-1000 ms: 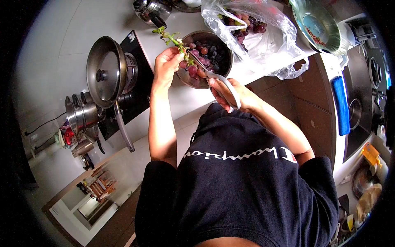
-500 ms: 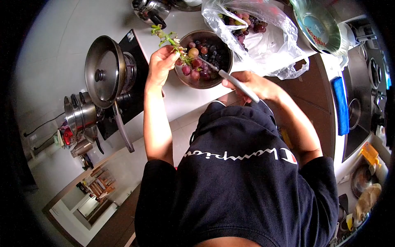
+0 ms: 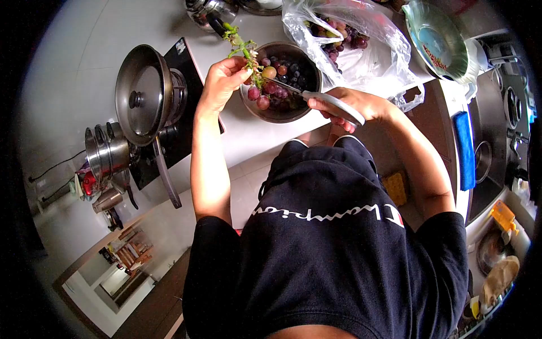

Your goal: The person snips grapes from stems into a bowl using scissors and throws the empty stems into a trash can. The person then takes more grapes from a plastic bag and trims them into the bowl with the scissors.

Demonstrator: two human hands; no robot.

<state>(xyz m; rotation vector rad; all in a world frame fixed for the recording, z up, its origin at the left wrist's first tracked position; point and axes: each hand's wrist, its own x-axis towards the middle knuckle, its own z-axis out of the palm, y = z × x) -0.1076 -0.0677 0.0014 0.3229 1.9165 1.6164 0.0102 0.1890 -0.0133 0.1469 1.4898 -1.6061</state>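
My left hand (image 3: 222, 85) pinches the green stem (image 3: 241, 45) of a grape bunch at the left rim of a metal bowl (image 3: 282, 118). Several reddish grapes (image 3: 262, 101) hang from the stem over the bowl, and dark loose grapes (image 3: 292, 72) lie inside it. My right hand (image 3: 353, 104) is closed around the handles of grey scissors (image 3: 339, 105). The scissor blades reach over the bowl to the hanging grapes; whether they touch a grape stalk is too small to tell.
A clear plastic bag (image 3: 384, 62) with more grapes (image 3: 339, 37) lies right of the bowl. Beyond it stands a greenish basin (image 3: 440, 42). On the left are a lidded pan (image 3: 144, 96) on the stove and a steel pot (image 3: 107, 150). A kettle (image 3: 212, 14) stands behind.
My right hand and the scissors have moved right, while my left hand has shifted slightly left with the stem. Fewer grapes show on the bunch.
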